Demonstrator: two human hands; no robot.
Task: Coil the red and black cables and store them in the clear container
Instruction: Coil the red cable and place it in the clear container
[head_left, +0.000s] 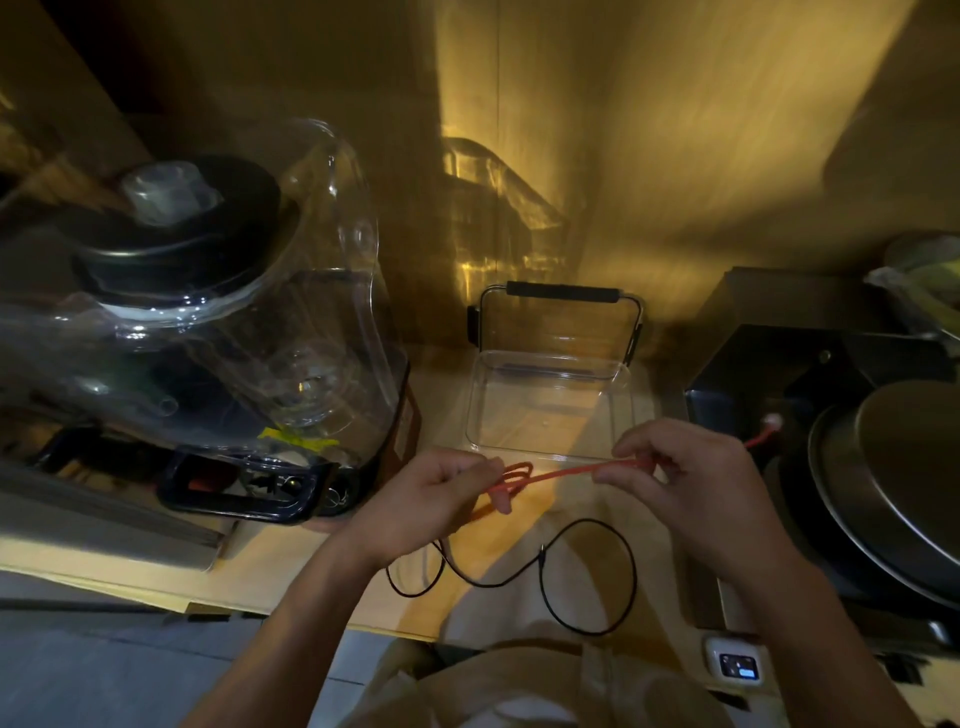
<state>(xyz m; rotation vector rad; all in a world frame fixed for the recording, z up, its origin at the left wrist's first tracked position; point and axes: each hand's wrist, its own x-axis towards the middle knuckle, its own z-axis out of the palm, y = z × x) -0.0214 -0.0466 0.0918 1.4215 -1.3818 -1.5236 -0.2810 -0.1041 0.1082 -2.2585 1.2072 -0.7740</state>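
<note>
Both hands hover above the desk's near edge: the left hand (441, 493) pinches a small coil of the red cable (550, 475), the right hand (691, 467) pinches its straight stretch. Black cable (587, 577) lies looped loose beneath them. Behind, against the wall, sits the clear container (550, 410), beside a blender (218, 322).
</note>
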